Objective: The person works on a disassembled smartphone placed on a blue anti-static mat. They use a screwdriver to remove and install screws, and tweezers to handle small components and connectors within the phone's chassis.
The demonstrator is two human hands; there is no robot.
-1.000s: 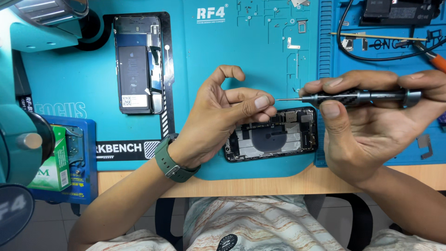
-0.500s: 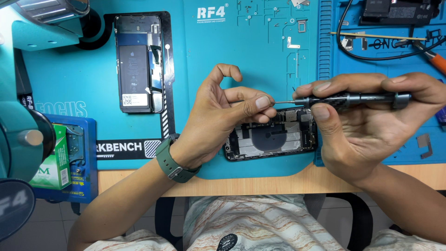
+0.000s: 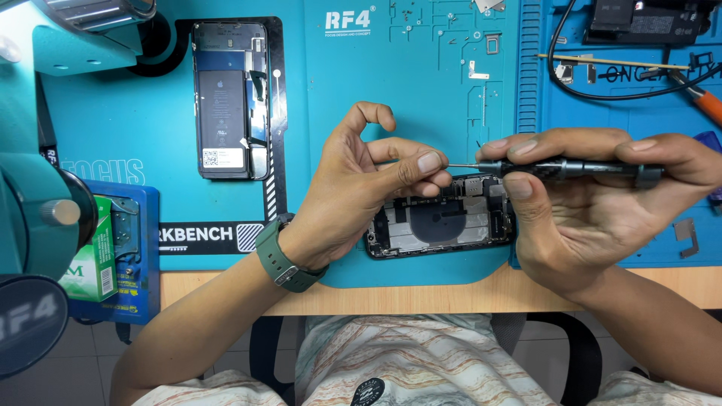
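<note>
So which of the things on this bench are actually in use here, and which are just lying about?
In use:
- left hand, fingertips at the screwdriver's tip
- right hand holding the screwdriver level
- opened phone beneath both hands

Lying about:
- detached screen on the blue mat
- green box
- black cable
- orange-handled tool
</note>
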